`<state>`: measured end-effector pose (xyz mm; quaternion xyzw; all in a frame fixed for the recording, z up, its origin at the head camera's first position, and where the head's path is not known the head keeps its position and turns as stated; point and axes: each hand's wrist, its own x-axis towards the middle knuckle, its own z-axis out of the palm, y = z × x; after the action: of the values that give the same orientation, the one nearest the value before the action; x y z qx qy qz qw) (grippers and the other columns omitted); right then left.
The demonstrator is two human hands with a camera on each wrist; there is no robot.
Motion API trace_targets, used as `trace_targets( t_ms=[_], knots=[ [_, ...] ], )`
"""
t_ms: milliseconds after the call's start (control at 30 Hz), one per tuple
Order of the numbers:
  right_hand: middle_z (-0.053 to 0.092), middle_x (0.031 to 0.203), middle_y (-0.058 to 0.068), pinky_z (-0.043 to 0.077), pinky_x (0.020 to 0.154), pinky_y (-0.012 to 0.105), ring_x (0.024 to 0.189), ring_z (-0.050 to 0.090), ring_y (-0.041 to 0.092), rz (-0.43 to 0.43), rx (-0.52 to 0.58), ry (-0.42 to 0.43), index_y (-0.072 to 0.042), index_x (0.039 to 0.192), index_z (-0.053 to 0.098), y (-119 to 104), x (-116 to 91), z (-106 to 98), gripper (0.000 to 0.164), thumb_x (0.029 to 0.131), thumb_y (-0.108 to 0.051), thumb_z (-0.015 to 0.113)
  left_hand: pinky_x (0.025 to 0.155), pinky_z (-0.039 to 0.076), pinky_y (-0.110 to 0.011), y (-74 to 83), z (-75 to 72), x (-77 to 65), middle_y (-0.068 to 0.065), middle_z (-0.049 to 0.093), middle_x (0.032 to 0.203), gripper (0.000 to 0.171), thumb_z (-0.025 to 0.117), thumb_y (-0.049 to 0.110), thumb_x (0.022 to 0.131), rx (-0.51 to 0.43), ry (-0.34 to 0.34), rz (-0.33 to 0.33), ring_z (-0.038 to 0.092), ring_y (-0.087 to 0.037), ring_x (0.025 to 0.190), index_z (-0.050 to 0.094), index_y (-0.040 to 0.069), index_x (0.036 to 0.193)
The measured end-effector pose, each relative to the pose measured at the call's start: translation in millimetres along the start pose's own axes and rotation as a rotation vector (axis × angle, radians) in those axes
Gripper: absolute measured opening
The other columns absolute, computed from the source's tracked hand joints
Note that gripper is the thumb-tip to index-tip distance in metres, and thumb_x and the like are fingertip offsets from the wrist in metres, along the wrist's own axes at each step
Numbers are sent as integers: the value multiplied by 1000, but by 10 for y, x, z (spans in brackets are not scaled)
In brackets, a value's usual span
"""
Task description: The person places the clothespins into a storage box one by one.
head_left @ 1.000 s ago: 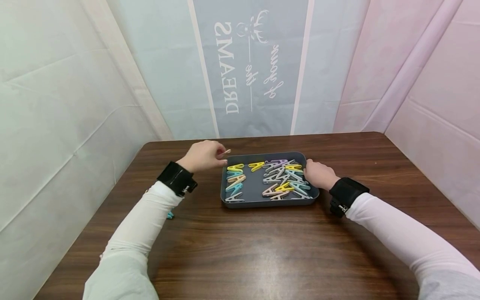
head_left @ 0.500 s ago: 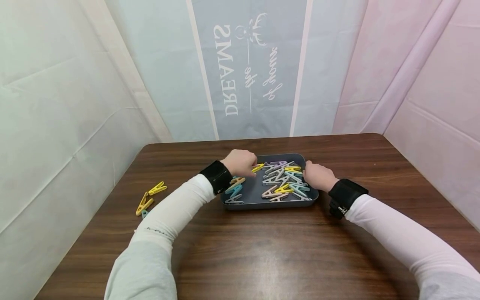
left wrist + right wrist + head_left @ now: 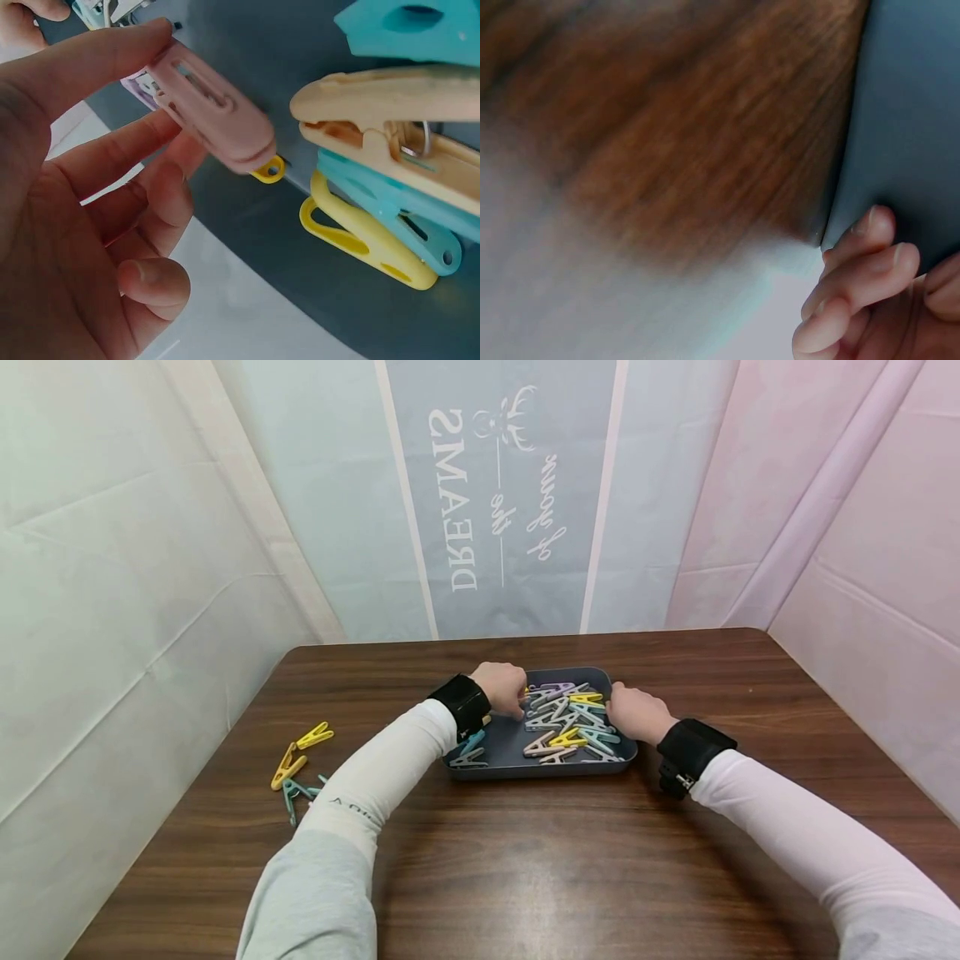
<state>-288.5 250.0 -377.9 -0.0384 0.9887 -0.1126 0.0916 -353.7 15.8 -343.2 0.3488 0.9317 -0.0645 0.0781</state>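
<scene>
Over the grey tray, my left hand pinches a pink clothespin between thumb and fingers, its rounded end pointing away from the palm. Beside it in the left wrist view lie a beige clothespin, a teal one and a yellow clothespin along the tray's left side, partly behind my wrist in the head view. My right hand grips the tray's right end, fingers curled against its outer wall. A crowd of mixed clothespins, among them a yellow clothespin, fills the tray's right half.
Left of my forearm, a bright yellow clothespin, a darker yellow clothespin and a teal clothespin lie on the brown wooden table. A printed curtain hangs behind the table's far edge.
My left hand has moved right from the tray's left edge to above its inside, carrying the pink clothespin. Loose clothespins on the left came out from behind the arm. My right hand stayed put.
</scene>
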Motion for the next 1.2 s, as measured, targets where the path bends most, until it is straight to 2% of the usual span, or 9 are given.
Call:
trace_targets(
  t_ms=[133,200,400,633,800,900,1033,1133,1200],
  knots=[
    [60,102,28,51,65,44,77,59,29,0,2,5,20,127,38,-9,4,1,42,102,-14,41,55,32,-28,-3,51,32,5,48,66,29,76,38,84,28,13,-8,45,-12,62,57,18,73],
    [60,101,28,51,65,44,77,59,30,-4,9,3,20,126,39,-20,9,1,41,102,-14,41,57,35,-28,-2,69,31,6,53,70,26,76,37,84,50,21,-15,49,-12,64,59,19,76],
    [60,102,27,51,65,43,77,59,29,-10,9,0,19,126,39,-30,16,4,42,102,-14,42,61,42,-29,27,50,-5,4,61,79,21,74,35,85,92,10,-34,56,-13,71,63,17,86],
    [60,97,25,50,65,44,76,58,29,-7,17,2,18,124,41,-6,23,22,39,101,-14,42,61,42,-29,27,60,12,4,59,77,20,73,34,86,103,9,-27,55,-12,70,63,17,88],
    [59,105,29,51,69,48,81,59,31,-1,12,0,20,128,38,22,7,39,44,101,-15,42,60,41,-30,20,94,42,3,59,76,20,74,34,85,105,27,0,54,-13,68,64,16,88],
    [59,110,32,52,71,49,83,60,32,2,2,5,22,131,35,33,-3,46,47,101,-15,42,58,38,-28,1,111,30,5,55,71,23,74,37,85,121,65,16,51,-11,64,63,17,85],
    [59,110,33,52,71,49,84,61,32,-9,-3,16,22,131,35,40,-11,52,48,101,-14,43,53,30,-26,-43,62,-85,6,40,60,28,71,33,88,127,152,23,40,-10,56,54,18,73],
    [60,105,31,52,67,46,80,60,31,-23,1,17,22,128,37,38,-16,46,45,101,-14,43,50,25,-27,-91,-38,-248,4,31,56,34,68,29,90,102,208,12,34,-11,52,49,17,66],
    [61,103,29,51,66,45,79,60,29,-27,2,21,21,128,38,41,-12,41,44,101,-14,43,50,24,-27,-151,-95,-372,4,31,56,34,67,31,91,83,228,-5,33,-11,52,49,17,66]
  ],
)
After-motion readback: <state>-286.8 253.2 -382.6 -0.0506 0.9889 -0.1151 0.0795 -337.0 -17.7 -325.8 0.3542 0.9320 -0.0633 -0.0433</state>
